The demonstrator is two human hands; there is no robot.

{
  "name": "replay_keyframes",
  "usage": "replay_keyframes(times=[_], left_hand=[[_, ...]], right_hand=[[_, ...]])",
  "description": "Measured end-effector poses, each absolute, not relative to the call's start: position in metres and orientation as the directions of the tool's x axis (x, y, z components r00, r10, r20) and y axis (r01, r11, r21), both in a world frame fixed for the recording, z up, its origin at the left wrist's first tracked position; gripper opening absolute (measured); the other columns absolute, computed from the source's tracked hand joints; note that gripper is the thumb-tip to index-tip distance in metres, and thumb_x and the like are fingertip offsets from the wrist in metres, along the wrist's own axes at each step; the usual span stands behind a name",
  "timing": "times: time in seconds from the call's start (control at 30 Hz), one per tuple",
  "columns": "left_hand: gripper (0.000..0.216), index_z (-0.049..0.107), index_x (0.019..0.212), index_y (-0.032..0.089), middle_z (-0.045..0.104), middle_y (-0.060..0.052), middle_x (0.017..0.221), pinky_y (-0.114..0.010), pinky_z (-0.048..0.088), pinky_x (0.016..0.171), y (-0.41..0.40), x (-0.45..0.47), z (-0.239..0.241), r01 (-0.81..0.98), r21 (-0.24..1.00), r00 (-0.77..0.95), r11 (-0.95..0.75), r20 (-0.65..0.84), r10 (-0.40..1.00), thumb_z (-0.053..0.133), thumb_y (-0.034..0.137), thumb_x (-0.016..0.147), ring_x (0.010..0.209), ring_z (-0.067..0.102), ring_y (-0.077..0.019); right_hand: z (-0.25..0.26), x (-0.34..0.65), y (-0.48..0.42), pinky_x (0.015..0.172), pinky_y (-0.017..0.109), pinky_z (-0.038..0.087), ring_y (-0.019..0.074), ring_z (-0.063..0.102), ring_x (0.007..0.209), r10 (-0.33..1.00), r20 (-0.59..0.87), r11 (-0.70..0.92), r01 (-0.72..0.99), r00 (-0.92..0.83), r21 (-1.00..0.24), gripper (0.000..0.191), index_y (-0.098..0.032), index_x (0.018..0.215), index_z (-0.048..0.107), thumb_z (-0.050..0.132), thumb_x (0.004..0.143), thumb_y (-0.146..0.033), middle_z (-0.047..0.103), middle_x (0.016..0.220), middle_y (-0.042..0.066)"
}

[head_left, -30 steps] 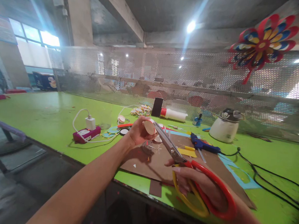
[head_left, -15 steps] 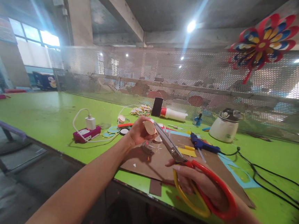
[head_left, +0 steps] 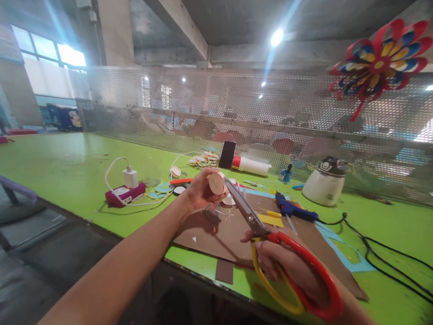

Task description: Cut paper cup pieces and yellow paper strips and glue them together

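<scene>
On the green table (head_left: 68,169), at nine o'clock from the left hand: pink power strip (head_left: 118,197) with a white charger (head_left: 130,178) plugged in on top. Just beside, loose blue paper circles (head_left: 160,190). Left hand (head_left: 199,190) raised over the table, closed on a tan paper disc (head_left: 216,184), pinched upright between thumb and fingers. Scissors (head_left: 249,217) slanting down from eleven o'clock to five o'clock, blade tips touching the disc's right edge; how far parted, hard to tell. Underneath, flat brown card sheet (head_left: 228,237) scattered with small offcuts. Right hand (head_left: 290,270) at five o'clock of the disc, fingers through the red and yellow handles, gripping them. At one o'clock from that hand, blue glue gun (head_left: 292,208) lying on the card's far edge; behind it at twelve, white pot (head_left: 326,182). Black cable (head_left: 383,253) trailing off toward three o'clock.
</scene>
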State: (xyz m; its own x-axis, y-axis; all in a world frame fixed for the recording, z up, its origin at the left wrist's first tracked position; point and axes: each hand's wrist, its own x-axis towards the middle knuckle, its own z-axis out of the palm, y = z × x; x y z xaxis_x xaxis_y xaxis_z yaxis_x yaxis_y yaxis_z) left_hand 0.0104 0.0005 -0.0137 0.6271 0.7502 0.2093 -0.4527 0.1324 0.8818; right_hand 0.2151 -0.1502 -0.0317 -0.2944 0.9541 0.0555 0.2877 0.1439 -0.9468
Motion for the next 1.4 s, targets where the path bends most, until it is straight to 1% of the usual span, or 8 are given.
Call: replay_keyframes(times=[0.17, 0.47, 0.63, 0.77, 0.9, 1.03, 1.17, 1.4], left_hand=[[0.033, 0.060, 0.064, 0.013, 0.062, -0.008, 0.055, -0.025, 0.041, 0.047, -0.002, 0.008, -0.009, -0.425, 0.889, 0.608, 0.168, 0.143, 0.781, 0.057, 0.045, 0.071, 0.052, 0.060, -0.0171], [0.030, 0.062, 0.069, 0.010, 0.061, -0.009, 0.054, -0.022, 0.035, 0.040, -0.003, 0.010, -0.005, -0.437, 0.891, 0.550, 0.123, 0.156, 0.821, 0.058, 0.039, 0.070, 0.047, 0.055, -0.0152], [0.024, 0.057, 0.065, 0.014, 0.059, -0.002, 0.056, -0.020, 0.034, 0.040, 0.006, 0.005, -0.008, -0.554, 0.831, 0.418, 0.057, 0.218, 0.882, 0.060, 0.038, 0.070, 0.046, 0.052, -0.0103], [0.027, 0.056, 0.064, 0.014, 0.057, -0.001, 0.055, -0.020, 0.030, 0.038, 0.010, -0.002, -0.008, -0.601, 0.798, 0.396, 0.036, 0.258, 0.881, 0.060, 0.040, 0.070, 0.044, 0.049, -0.0095], [0.033, 0.059, 0.066, 0.012, 0.055, -0.002, 0.053, -0.021, 0.031, 0.039, 0.005, 0.001, -0.007, -0.586, 0.808, 0.460, 0.064, 0.267, 0.847, 0.058, 0.044, 0.075, 0.044, 0.049, -0.0099], [0.040, 0.062, 0.065, 0.010, 0.053, -0.004, 0.048, -0.021, 0.032, 0.039, -0.001, 0.005, -0.004, -0.557, 0.824, 0.555, 0.105, 0.276, 0.785, 0.055, 0.047, 0.078, 0.042, 0.050, -0.0113], [0.043, 0.066, 0.068, 0.008, 0.055, -0.007, 0.048, -0.022, 0.034, 0.040, -0.004, 0.005, -0.002, -0.541, 0.828, 0.644, 0.147, 0.295, 0.706, 0.052, 0.048, 0.078, 0.044, 0.052, -0.0139], [0.040, 0.069, 0.075, 0.008, 0.062, -0.009, 0.059, -0.023, 0.040, 0.048, -0.007, 0.001, 0.001, -0.577, 0.792, 0.708, 0.201, 0.363, 0.605, 0.054, 0.045, 0.076, 0.053, 0.057, -0.0147]], right_hand=[[-0.029, 0.216, -0.150, 0.063, 0.030, 0.045, 0.0104, 0.043, 0.045, 0.947, 0.053, 0.131, 0.232, -0.316, -0.964, 0.039, -0.022, 0.044, 0.043, 0.048, 0.082, -0.026, 0.042, 0.044, -0.005], [-0.030, 0.222, -0.145, 0.066, 0.030, 0.044, 0.0122, 0.047, 0.050, 0.933, 0.111, 0.241, 0.366, -0.343, -0.899, 0.039, -0.021, 0.047, 0.049, 0.046, 0.086, -0.025, 0.046, 0.046, -0.003], [-0.024, 0.221, -0.153, 0.051, 0.024, 0.039, 0.0109, 0.044, 0.050, 0.941, 0.056, 0.154, 0.277, -0.334, -0.948, 0.020, -0.017, 0.081, 0.065, 0.051, 0.084, -0.030, 0.046, 0.052, -0.004], [-0.015, 0.218, -0.157, 0.049, 0.024, 0.041, 0.0122, 0.045, 0.050, 0.934, 0.127, 0.236, 0.311, -0.334, -0.921, 0.027, -0.016, 0.094, 0.067, 0.052, 0.083, -0.036, 0.047, 0.052, -0.004], [-0.017, 0.218, -0.145, 0.047, 0.027, 0.043, 0.0160, 0.051, 0.049, 0.945, 0.308, 0.311, 0.591, -0.111, -0.744, 0.041, -0.015, 0.100, 0.069, 0.046, 0.085, -0.046, 0.055, 0.054, -0.001], [-0.031, 0.229, -0.117, 0.069, 0.036, 0.050, 0.0280, 0.067, 0.077, 0.914, 0.403, 0.214, 0.793, 0.043, -0.570, 0.045, -0.012, 0.102, 0.071, 0.050, 0.082, -0.046, 0.073, 0.082, 0.012], [-0.037, 0.237, -0.100, 0.072, 0.039, 0.048, 0.0345, 0.068, 0.086, 0.930, 0.356, 0.083, 0.890, 0.094, -0.449, 0.047, -0.008, 0.109, 0.070, 0.053, 0.081, -0.043, 0.074, 0.095, 0.021], [-0.036, 0.230, -0.110, 0.061, 0.031, 0.046, 0.0278, 0.070, 0.078, 0.971, 0.236, 0.018, 0.973, 0.038, -0.232, 0.033, -0.016, 0.103, 0.072, 0.052, 0.082, -0.032, 0.076, 0.092, 0.014]])
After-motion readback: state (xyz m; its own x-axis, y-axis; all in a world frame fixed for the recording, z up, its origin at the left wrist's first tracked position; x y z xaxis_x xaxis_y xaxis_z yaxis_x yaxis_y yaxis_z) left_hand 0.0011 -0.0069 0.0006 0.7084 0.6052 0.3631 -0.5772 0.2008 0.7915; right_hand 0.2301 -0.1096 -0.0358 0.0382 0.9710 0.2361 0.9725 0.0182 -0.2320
